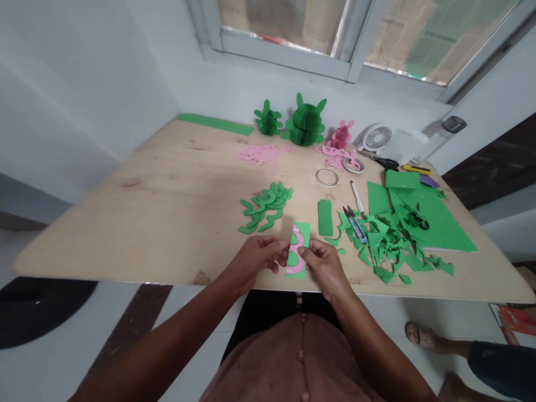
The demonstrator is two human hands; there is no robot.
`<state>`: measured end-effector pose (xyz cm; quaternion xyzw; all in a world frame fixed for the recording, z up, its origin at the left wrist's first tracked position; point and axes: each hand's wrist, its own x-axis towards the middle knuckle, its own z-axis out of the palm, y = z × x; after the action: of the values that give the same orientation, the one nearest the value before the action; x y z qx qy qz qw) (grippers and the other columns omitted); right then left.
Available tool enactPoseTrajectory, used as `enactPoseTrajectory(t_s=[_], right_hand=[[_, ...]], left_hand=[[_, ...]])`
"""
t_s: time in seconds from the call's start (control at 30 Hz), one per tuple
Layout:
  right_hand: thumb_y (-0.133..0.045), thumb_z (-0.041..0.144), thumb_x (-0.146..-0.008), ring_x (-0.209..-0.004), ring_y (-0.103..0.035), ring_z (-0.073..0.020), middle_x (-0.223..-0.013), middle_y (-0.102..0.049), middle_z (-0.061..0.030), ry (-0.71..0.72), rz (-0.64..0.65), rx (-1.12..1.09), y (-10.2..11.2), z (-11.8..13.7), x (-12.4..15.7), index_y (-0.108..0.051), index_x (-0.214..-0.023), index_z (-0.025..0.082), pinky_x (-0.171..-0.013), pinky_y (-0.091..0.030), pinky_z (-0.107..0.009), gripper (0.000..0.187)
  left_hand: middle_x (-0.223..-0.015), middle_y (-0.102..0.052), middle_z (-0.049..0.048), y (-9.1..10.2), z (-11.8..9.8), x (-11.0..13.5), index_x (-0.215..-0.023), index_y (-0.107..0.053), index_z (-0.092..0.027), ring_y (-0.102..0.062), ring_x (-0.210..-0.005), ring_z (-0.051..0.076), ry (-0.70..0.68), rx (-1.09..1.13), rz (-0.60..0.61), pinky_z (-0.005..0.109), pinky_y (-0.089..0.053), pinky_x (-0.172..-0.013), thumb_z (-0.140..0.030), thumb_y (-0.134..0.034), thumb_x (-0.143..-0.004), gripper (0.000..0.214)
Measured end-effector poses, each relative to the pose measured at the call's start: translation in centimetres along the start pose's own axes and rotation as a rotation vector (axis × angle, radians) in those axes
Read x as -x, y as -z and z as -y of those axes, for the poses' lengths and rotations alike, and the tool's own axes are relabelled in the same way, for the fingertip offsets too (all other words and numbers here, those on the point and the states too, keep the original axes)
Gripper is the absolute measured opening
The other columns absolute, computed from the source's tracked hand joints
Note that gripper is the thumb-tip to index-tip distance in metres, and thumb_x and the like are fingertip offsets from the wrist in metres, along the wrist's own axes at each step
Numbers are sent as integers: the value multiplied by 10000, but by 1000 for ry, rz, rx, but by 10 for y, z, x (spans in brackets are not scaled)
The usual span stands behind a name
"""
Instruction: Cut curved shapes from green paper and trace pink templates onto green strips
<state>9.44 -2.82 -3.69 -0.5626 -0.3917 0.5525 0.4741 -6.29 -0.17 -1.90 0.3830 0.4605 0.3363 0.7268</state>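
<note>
Left first: the left hand [263, 258] has its thumb and fingers nearly closed, seemingly pinching the left edge of the green card [305, 230], which sits just by the table's front edge with a pink shape [298, 254] on it. Over on the right, the right hand [325, 262] is closed on the card's other edge, thumb pressing the pink. Ease that thumb and the shape could slide out of line; squeeze unevenly and the card could buckle. Farther right, a stray sleeve or wrist could drag the scraps [379, 243] about, or knock the snips [357, 226] lying among them.

Now the surroundings: dark round seat [44, 307] low on the left, then the pale wooden table [167, 195], green cutouts [266, 209] mid-table, paper ornaments [307, 125] against the white wall under the window [285, 25], a fan [377, 137], and, far right, somebody's sandalled foot [421, 336] on the floor.
</note>
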Motion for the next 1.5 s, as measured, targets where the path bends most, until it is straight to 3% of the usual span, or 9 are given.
enactPoseTrajectory(t_s=[0.27, 0.5, 0.83, 1.5], right_hand=[[-695, 401, -658, -481, -373, -89, -520, -508, 36, 15, 0, 19, 0, 4, 3, -607, -601, 174, -454, -300, -213, 250], [-697, 410, -656, -472, -344, -80, -505, -479, 45, 19, 8, 38, 0, 6, 5, -577, -575, 177, -446, -280, -209, 274], [-706, 422, -672, -509, -414, -107, -546, -519, 27, 23, 35, -8, 0, 2, 4, -599, -596, 185, -483, -326, -227, 271], [-699, 359, -652, -462, -337, -76, -480, -448, 59, 33, 13, 14, 0, 5, 5, -546, -537, 181, -443, -267, -207, 261]], left_hand=[[-557, -607, 31, -1, -1, -2, -583, -664, -130, -515, -499, 97, 31, 7, 79, 206, -391, -468, -345, -738, -622, 230], [-535, -608, 30, 0, 1, -2, -621, -685, -134, -515, -485, 104, 33, -11, 58, 214, -395, -462, -351, -777, -589, 238], [-498, -592, 12, -1, 3, -5, -582, -666, -142, -492, -449, 91, 23, 9, 49, 219, -387, -452, -316, -763, -589, 199], [-503, -583, 4, -1, 2, -7, -609, -651, -118, -496, -454, 85, 64, 1, 73, 211, -393, -447, -326, -784, -577, 249]])
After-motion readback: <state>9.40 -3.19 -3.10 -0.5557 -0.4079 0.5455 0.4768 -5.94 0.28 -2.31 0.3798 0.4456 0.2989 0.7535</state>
